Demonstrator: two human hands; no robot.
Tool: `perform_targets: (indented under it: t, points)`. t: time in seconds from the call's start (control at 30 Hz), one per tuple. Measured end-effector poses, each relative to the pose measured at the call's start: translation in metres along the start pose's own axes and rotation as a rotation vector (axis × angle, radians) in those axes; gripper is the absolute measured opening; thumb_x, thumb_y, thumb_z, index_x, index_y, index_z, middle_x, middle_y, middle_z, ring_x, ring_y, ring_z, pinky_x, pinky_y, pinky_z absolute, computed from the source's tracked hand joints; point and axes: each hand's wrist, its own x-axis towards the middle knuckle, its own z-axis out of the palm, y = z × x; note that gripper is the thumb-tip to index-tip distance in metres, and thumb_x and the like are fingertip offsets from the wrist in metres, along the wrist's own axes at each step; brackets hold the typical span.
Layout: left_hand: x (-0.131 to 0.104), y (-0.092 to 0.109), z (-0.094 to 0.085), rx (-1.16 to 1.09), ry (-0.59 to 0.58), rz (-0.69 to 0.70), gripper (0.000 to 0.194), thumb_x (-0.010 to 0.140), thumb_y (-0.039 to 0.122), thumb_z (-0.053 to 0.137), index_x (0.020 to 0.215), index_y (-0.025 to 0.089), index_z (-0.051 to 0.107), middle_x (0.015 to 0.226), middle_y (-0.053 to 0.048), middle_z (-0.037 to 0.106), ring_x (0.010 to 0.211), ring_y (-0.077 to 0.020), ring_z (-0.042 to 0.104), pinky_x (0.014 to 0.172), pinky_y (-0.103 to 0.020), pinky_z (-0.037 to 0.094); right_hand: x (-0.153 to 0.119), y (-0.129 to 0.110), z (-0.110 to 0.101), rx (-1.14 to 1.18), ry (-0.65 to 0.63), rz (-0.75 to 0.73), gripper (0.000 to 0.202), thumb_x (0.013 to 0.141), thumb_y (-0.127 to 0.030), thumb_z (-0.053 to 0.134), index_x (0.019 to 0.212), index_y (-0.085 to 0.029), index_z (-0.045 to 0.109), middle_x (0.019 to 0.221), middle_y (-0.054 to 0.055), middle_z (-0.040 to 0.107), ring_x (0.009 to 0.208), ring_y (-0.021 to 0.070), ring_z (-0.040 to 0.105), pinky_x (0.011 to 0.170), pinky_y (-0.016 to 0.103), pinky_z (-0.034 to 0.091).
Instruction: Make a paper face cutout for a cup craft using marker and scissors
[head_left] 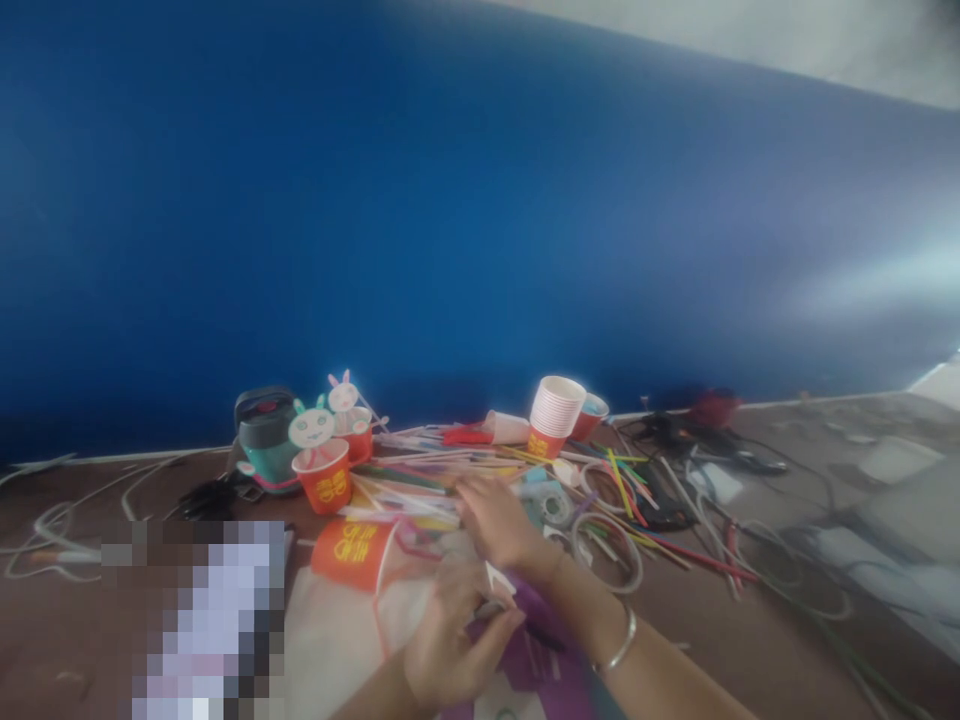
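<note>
My left hand (454, 635) is low in the middle, thumb and fingers pinched together. A small white piece (499, 582) and something dark show at its fingertips, too blurred to name. Farther forward, my right hand (499, 522) reaches over a heap of thin craft sticks (409, 490) with its fingers stretched out and bent downward; their tips are partly hidden. An orange paper cup (351, 553) lies on its side left of my hands, with a pink bent strip (412, 538) at its mouth. Beneath my wrists is a purple sheet (536, 660). Right of my right hand sits a tape roll (553, 506).
Two paper cups with animal-face cutouts (312, 428) stand at left by a dark green container (266, 440). A stack of paper cups (556, 410) stands behind. Coiled clear tubing (637, 565) and colored sticks lie at right. A blue wall (450, 220) rises behind.
</note>
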Motion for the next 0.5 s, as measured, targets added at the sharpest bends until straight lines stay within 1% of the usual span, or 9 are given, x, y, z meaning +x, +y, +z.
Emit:
perform_targets:
  t: [0.03, 0.1, 0.13, 0.2, 0.27, 0.33, 0.4, 0.43, 0.5]
  points:
    - [0.000, 0.000, 0.000, 0.001, 0.002, -0.004, 0.012, 0.083, 0.021, 0.056, 0.072, 0.018, 0.060, 0.060, -0.001, 0.061, 0.057, -0.0123, 0.056, 0.058, -0.023, 0.042, 0.001, 0.000, 0.000, 0.019, -0.007, -0.011, 0.026, 0.094, -0.022, 0.038, 0.105, -0.018, 0.062, 0.107, 0.009, 0.066, 0.105, 0.0211, 0.056, 0.098, 0.039, 0.034]
    - [0.001, -0.002, 0.000, -0.004, 0.004, -0.005, 0.012, 0.082, 0.021, 0.055, 0.072, 0.018, 0.060, 0.059, -0.001, 0.061, 0.057, -0.0120, 0.056, 0.057, -0.023, 0.042, 0.005, 0.001, 0.000, 0.011, 0.044, 0.036, 0.028, 0.095, -0.021, 0.036, 0.094, -0.019, 0.064, 0.096, 0.007, 0.067, 0.095, 0.0203, 0.058, 0.092, 0.036, 0.038]
    - [0.002, -0.002, 0.000, -0.011, 0.002, -0.002, 0.012, 0.083, 0.022, 0.055, 0.072, 0.018, 0.060, 0.059, -0.001, 0.060, 0.056, -0.0119, 0.056, 0.057, -0.023, 0.042, 0.007, 0.002, 0.000, -0.022, 0.088, 0.082, 0.028, 0.095, -0.021, 0.036, 0.094, -0.018, 0.064, 0.097, 0.009, 0.066, 0.096, 0.0216, 0.057, 0.092, 0.037, 0.038]
    - [0.002, -0.003, 0.000, -0.020, -0.005, 0.002, 0.013, 0.084, 0.022, 0.054, 0.073, 0.018, 0.060, 0.060, -0.001, 0.061, 0.056, -0.0117, 0.056, 0.056, -0.023, 0.042, 0.011, 0.004, 0.000, -0.110, 0.155, 0.152, 0.026, 0.093, -0.025, 0.041, 0.104, -0.014, 0.062, 0.109, 0.014, 0.063, 0.105, 0.0260, 0.054, 0.094, 0.041, 0.035]
    - [0.002, -0.004, 0.001, -0.008, 0.001, 0.000, 0.014, 0.084, 0.023, 0.054, 0.073, 0.018, 0.060, 0.060, -0.001, 0.061, 0.056, -0.0118, 0.056, 0.056, -0.023, 0.042, 0.013, 0.004, -0.001, -0.152, 0.134, 0.130, 0.028, 0.092, -0.030, 0.044, 0.108, -0.014, 0.061, 0.114, 0.015, 0.061, 0.109, 0.0280, 0.052, 0.097, 0.044, 0.032]
    - [0.001, -0.005, 0.001, 0.003, -0.003, -0.009, 0.015, 0.084, 0.024, 0.054, 0.072, 0.018, 0.059, 0.060, -0.001, 0.061, 0.056, -0.0119, 0.056, 0.056, -0.023, 0.042, 0.015, 0.004, -0.001, -0.135, 0.082, 0.093, 0.026, 0.094, -0.029, 0.042, 0.099, -0.017, 0.064, 0.103, 0.011, 0.066, 0.102, 0.0253, 0.056, 0.095, 0.042, 0.034]
    - [0.000, -0.005, 0.001, -0.003, -0.017, -0.019, 0.015, 0.084, 0.024, 0.054, 0.072, 0.018, 0.059, 0.059, -0.001, 0.060, 0.055, -0.0121, 0.055, 0.057, -0.023, 0.042, 0.018, 0.003, -0.002, -0.122, 0.088, 0.121, 0.028, 0.094, -0.023, 0.038, 0.088, -0.018, 0.065, 0.093, 0.009, 0.067, 0.095, 0.0231, 0.058, 0.091, 0.038, 0.037]
    - [0.000, -0.005, 0.001, -0.011, -0.024, -0.019, 0.015, 0.084, 0.024, 0.054, 0.072, 0.018, 0.059, 0.059, -0.001, 0.060, 0.055, -0.0120, 0.055, 0.057, -0.023, 0.042, 0.020, 0.003, -0.002, -0.127, 0.115, 0.156, 0.028, 0.094, -0.022, 0.039, 0.089, -0.017, 0.065, 0.094, 0.010, 0.067, 0.096, 0.0235, 0.058, 0.090, 0.037, 0.038]
    - [0.000, -0.004, 0.001, -0.020, -0.020, -0.018, 0.013, 0.084, 0.024, 0.054, 0.073, 0.019, 0.059, 0.058, 0.000, 0.059, 0.055, -0.0117, 0.055, 0.057, -0.023, 0.042, 0.024, 0.005, -0.001, -0.145, 0.157, 0.201, 0.025, 0.092, -0.023, 0.042, 0.103, -0.014, 0.063, 0.110, 0.014, 0.063, 0.105, 0.0261, 0.054, 0.092, 0.038, 0.037]
